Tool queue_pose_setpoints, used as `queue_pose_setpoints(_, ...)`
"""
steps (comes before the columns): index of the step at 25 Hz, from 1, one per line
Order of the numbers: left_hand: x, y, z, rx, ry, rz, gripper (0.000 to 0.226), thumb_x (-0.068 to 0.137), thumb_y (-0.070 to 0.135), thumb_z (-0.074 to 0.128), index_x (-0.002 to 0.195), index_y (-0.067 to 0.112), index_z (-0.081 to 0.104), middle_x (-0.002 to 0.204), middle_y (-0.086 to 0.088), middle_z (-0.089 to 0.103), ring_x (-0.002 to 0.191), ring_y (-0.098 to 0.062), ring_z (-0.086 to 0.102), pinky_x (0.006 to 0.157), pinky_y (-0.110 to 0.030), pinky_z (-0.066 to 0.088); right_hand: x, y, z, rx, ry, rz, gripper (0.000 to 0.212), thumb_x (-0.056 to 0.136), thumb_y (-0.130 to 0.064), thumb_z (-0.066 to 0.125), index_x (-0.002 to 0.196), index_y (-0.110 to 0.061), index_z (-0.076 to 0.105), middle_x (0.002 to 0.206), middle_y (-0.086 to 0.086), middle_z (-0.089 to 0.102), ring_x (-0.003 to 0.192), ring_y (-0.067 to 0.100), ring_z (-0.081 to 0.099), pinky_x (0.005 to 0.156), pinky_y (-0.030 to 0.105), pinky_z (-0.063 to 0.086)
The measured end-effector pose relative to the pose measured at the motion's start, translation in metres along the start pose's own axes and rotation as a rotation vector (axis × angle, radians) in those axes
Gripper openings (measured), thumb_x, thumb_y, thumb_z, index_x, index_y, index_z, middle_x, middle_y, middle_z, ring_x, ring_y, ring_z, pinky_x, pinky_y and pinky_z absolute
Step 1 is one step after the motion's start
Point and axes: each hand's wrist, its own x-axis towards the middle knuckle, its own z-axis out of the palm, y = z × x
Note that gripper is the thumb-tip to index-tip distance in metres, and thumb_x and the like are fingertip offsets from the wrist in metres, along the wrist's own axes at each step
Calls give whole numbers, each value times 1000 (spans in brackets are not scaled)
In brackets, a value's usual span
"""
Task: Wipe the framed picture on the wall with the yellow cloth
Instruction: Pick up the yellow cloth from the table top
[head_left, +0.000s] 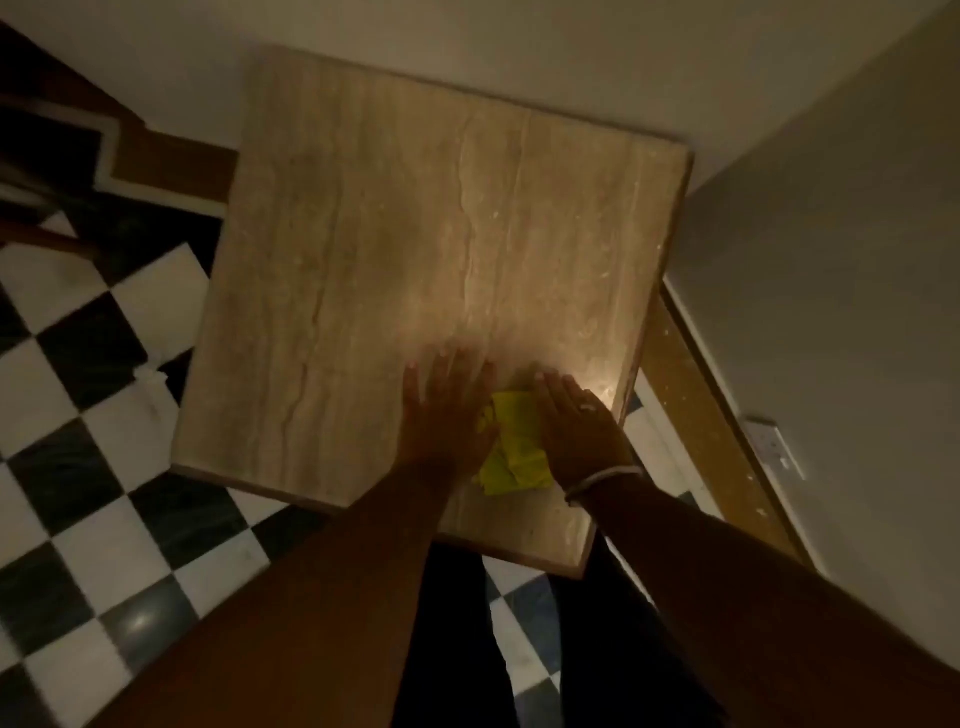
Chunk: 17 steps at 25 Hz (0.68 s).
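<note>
Two bare forearms reach up from the bottom edge of the frame, over dark trousers at bottom centre. At the right wrist sits a pale bracelet. Both hands lie just below the middle of the frame, on the near right part of a square beige table with a streaked, stone-like top. Between them is the yellow cloth, crumpled and flat on the tabletop near its front edge. The left hand is blurred, its fingers spread wide and pressed palm-down, covering the cloth's left side. The right hand also lies flat with fingers stretched out, a ring on one finger, its inner edge touching the cloth; neither hand has closed around it. Black and white checkered floor tiles fill the lower left. Along the right runs a wooden skirting board under a plain wall with a white socket. No framed picture can be made out in this view.
</note>
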Motion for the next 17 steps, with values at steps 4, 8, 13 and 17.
queue_pose_setpoints(4, 16, 4, 21, -46, 22, 33, 84, 86, 58, 55, 152, 22, 18, 160, -17, 25, 146, -42, 20, 114, -68, 14, 31, 7, 17, -23, 153, 107, 46, 88, -27, 59, 130, -12, 50, 115, 14, 70, 97, 36, 68, 76, 46, 56)
queue_pose_setpoints(8, 17, 10, 27, -78, -5, 106, 60, 86, 43, 67, 138, 17, 52, 153, -14, 41, 144, -39, 30, 117, -62, 18, 32, 9, 23, -7, 31, 165, 36, 91, -38, 51, 118, -16, 57, 117, 11, 64, 100, 34, 64, 83, 45, 51)
queue_pose_setpoints(13, 28, 10, -64, -497, -241, 174, 30, 92, 23, 63, 119, 11, 67, 118, -15, 69, 110, -32, 61, 93, -38, 44, 4, 9, -40, 392, -25, 183, 22, 92, -22, 50, 109, -13, 60, 110, 15, 66, 100, 33, 62, 78, 34, 45)
queue_pose_setpoints(17, 54, 26, -220, -573, 62, 355, 15, 81, 18, 70, 95, 14, 75, 86, -10, 77, 78, -26, 69, 69, -32, 47, -25, 21, -186, 546, 365, 250, 6, 80, -13, 65, 86, -11, 63, 86, 19, 65, 80, 36, 60, 66, 35, 41)
